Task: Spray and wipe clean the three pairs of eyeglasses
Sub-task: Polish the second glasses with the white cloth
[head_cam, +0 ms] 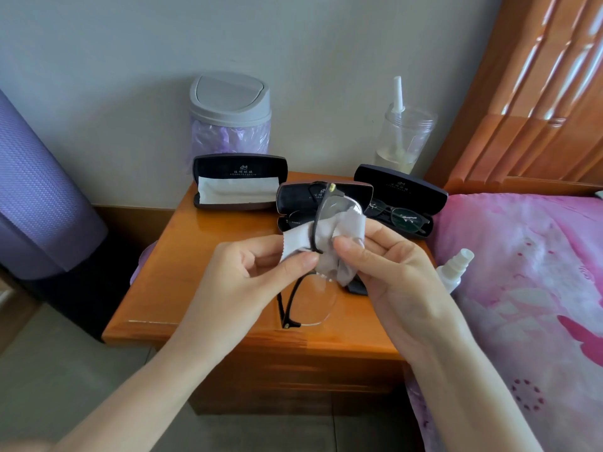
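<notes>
My left hand (261,269) pinched the glasses (315,301) by the frame above the worktop (169,272). My right hand (388,256) clamped the cloth (326,233) round one lens, mid-wipe. Next, I judged, came the bare lens, then the cased pair (404,218).

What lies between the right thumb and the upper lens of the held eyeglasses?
A grey cloth, pinched by the right hand against that lens of the eyeglasses; head view.
</notes>
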Tool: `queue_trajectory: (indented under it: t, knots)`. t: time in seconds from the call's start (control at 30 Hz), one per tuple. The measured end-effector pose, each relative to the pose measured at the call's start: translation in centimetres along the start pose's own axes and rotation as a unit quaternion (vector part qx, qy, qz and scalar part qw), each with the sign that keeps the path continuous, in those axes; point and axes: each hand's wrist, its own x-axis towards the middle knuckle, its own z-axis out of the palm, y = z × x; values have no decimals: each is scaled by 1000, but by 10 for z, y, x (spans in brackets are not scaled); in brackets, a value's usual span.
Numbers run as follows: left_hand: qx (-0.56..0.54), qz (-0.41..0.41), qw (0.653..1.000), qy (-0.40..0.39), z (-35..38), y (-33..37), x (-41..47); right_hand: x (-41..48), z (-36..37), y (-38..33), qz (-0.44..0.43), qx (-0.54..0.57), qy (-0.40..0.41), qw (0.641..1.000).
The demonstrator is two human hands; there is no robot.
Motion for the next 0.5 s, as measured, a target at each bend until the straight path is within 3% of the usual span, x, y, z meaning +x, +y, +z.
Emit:
queue_trajectory:
  t: [0.5]
  knots:
    - [-63, -34, 996, 50, -3, -3, 2, -1, -13, -9, 3, -111, -75, 991]
